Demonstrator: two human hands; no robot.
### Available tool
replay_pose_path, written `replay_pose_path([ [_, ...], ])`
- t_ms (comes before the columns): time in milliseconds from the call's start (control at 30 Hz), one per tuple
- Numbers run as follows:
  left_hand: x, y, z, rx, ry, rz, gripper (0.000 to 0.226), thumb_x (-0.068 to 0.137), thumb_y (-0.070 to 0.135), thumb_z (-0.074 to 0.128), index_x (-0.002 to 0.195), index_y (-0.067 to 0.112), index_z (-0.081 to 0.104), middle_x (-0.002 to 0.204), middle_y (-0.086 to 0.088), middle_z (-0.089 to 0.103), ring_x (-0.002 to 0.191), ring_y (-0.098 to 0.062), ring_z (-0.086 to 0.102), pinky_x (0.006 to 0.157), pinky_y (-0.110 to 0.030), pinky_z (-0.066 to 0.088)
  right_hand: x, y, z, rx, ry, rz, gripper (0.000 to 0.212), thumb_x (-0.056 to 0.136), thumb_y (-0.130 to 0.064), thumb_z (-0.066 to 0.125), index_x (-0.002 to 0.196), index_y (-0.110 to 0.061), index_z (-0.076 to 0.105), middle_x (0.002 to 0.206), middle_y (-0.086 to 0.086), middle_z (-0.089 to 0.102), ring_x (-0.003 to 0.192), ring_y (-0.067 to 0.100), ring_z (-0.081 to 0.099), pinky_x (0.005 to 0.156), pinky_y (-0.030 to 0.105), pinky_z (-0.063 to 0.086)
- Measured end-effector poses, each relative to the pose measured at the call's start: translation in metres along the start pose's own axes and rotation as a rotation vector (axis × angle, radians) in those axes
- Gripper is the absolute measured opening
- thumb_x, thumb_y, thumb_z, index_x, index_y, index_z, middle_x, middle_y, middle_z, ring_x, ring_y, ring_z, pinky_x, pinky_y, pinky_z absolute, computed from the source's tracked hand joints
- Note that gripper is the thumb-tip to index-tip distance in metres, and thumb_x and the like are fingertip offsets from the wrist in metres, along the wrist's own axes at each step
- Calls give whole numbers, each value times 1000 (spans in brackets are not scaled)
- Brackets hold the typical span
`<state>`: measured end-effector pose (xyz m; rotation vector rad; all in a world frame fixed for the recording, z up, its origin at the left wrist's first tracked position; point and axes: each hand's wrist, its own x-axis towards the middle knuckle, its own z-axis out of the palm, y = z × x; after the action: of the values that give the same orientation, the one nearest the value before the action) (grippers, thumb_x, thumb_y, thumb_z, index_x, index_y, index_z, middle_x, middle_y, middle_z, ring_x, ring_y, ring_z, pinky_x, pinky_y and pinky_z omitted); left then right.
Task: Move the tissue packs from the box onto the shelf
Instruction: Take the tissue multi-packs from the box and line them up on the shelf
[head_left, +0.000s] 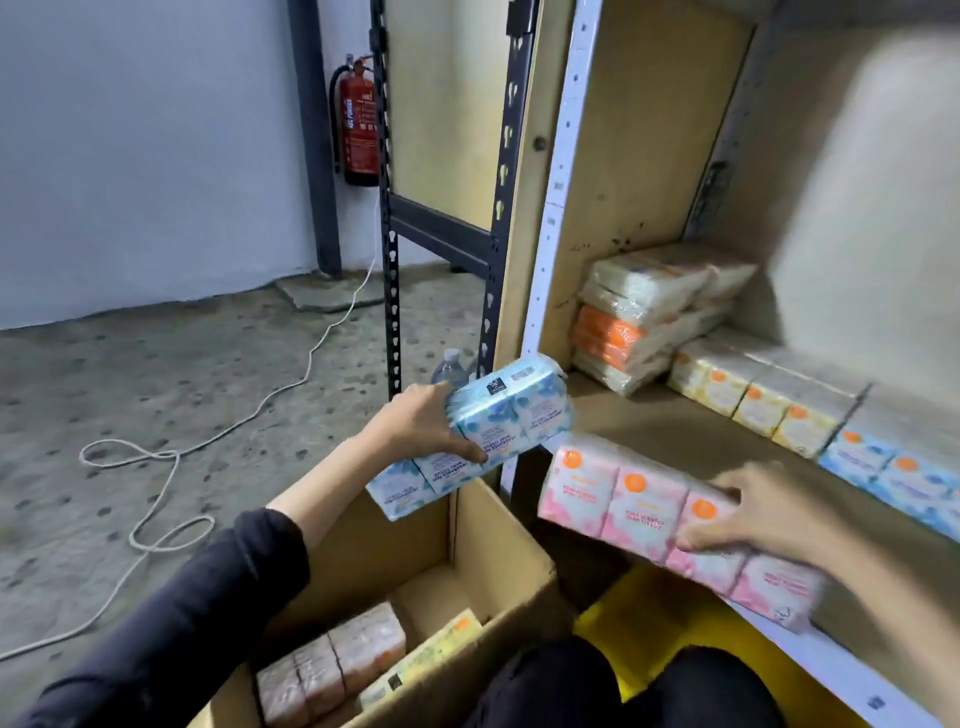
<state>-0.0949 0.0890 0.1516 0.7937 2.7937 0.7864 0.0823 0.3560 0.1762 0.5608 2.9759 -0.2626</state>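
My left hand (421, 423) grips a blue tissue pack (498, 415), held tilted above the open cardboard box (498, 525) near the shelf's left post. My right hand (753, 514) holds a long pink tissue pack (639, 506) at the front edge of the wooden shelf (670, 431). On the shelf lie a stack of white and orange packs (644, 312) at the back left, a row of yellow packs (753, 395) and blue packs (883, 473) to the right. Inside the box lie a peach pack (332, 665) and a yellow pack (426, 660).
A black metal rack (389, 260) stands left of the shelf, a water bottle (451, 366) at its foot. A white cable (171, 467) loops over the concrete floor. A red fire extinguisher (358, 124) hangs on the wall. A yellow object (654, 618) lies under the shelf.
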Motion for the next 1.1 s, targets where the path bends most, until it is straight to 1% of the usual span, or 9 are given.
replay_pose_path([
  [167,36,83,18,90,-20,219,69,63,43,82,114,7,53,110,-10,65,96,-27,60,79,-37,50,-47,59,-23,-6,74,190,52,59,-54,76,92,-15,69,96,7,71,86,22,62,61,30,36],
  [300,61,141,46,224,-70,338,79,60,46,82,122,11,49,118,-13,63,106,-32,59,84,-38,50,-78,114,-24,0,106,364,91,30,-79,68,102,-24,66,106,3,70,93,21,62,78,33,52],
  [333,65,154,54,247,-84,361,79,61,45,82,124,11,48,120,-14,62,107,-32,58,85,-38,49,-85,128,-21,-15,125,412,91,31,-79,67,103,-24,66,107,2,70,94,21,63,78,33,52],
  [500,81,201,99,296,-202,462,79,66,37,81,129,7,45,125,-16,59,112,-31,56,88,-35,47,-112,174,-2,-135,190,606,51,62,-64,67,100,-30,62,107,-2,69,98,21,62,62,27,38],
  [667,90,227,137,378,-310,561,74,71,31,78,133,11,42,136,-12,51,125,-28,47,100,-34,41,-123,188,11,-207,279,707,61,68,-62,64,119,-30,55,116,0,66,108,20,60,78,27,44],
  [767,96,230,147,455,-332,594,88,72,34,77,142,13,29,149,-9,37,136,-28,35,114,-37,31,-122,192,16,-232,244,686,77,66,-66,63,128,-24,47,129,-2,58,118,17,52,95,28,44],
  [867,95,236,146,575,-327,655,100,73,39,76,148,11,16,156,-9,25,141,-26,27,117,-37,25,-119,192,13,-162,169,704,86,65,-63,66,134,-19,38,139,-1,48,126,19,45,98,27,39],
  [1000,76,259,145,694,-219,913,101,76,46,70,150,13,9,160,-4,15,147,-21,16,120,-34,15,-115,189,-1,-142,148,746,61,71,-52,68,119,-18,53,124,2,60,114,21,56,77,26,40],
  [1100,61,279,153,738,-129,1197,76,86,39,61,147,15,22,156,-3,26,144,-20,24,117,-33,21,-109,181,-7,-120,212,727,47,75,-41,69,112,-15,57,119,7,63,109,26,59,75,29,44],
])
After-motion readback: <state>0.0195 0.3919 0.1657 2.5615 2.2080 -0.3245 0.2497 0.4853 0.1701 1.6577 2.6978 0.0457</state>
